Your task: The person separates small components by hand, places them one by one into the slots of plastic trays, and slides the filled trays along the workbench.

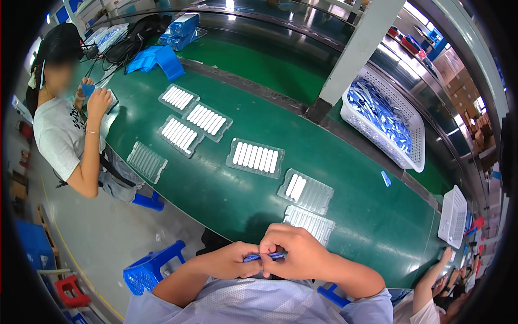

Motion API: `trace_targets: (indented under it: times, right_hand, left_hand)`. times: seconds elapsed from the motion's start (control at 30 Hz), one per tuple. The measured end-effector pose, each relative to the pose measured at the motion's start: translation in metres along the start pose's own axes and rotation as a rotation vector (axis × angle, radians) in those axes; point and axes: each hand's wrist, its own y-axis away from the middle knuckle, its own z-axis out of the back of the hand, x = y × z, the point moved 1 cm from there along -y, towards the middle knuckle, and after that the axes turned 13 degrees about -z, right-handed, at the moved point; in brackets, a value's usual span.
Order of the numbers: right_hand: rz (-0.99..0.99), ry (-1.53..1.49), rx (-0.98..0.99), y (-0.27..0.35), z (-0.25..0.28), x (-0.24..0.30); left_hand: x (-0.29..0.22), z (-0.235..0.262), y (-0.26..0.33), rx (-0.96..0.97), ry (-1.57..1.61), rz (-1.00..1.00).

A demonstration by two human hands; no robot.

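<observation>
Close to my body, my left hand [236,261] and my right hand [295,251] meet, both closed on one slim blue piece [276,255]. Its ends show on either side of the fingertips; the middle is hidden by them. Just beyond my right hand lies a clear tray [312,222] with slots, partly covered by that hand. Touching it on the far side, another clear tray [317,195] has a few white oblong pieces [295,187] at its left end. Farther left, a tray filled with white oblong pieces [255,157] rests on the green table [216,186].
More filled trays [181,135] lie far left, near a slotted tray [147,161]. A seated co-worker [67,129] handles something there. Beyond the table stands a white basket [345,114] of blue and white pieces. One blue piece [386,179] lies right; another basket [452,216] is farther.
</observation>
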Motion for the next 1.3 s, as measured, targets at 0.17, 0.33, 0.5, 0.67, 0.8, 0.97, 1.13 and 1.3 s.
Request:
trace_targets:
  times: [0.17,0.33,0.5,0.67,0.8,0.97,1.13,1.3]
  right_hand:
    - [0.041,-0.025,0.022,-0.001,0.002,0.004]
    - [0.164,-0.003,0.044,0.000,0.006,0.011]
    - [0.159,-0.015,0.095,-0.001,0.008,0.010]
    - [0.043,-0.121,0.247,-0.003,0.006,0.010]
    - [0.007,-0.146,0.333,-0.006,0.007,0.007]
    - [-0.040,-0.200,0.380,-0.008,0.006,0.009]
    - [-0.032,-0.167,0.352,-0.005,0.005,0.014]
    - [-0.030,-0.127,0.290,-0.001,0.003,0.018]
  left_hand:
    - [0.003,0.000,0.002,-0.019,-0.107,-0.148]
    - [0.000,-0.001,0.003,0.050,-0.188,-0.187]
    - [0.006,0.003,0.002,0.176,-0.236,-0.236]
    - [0.019,0.002,0.001,0.216,-0.210,-0.345]
    - [0.025,0.007,0.002,0.376,-0.191,-0.181]
    - [0.019,0.005,0.003,0.343,-0.083,-0.259]
    - [0.025,0.007,0.002,0.402,-0.031,-0.208]
    - [0.024,0.010,-0.001,0.457,-0.060,-0.158]
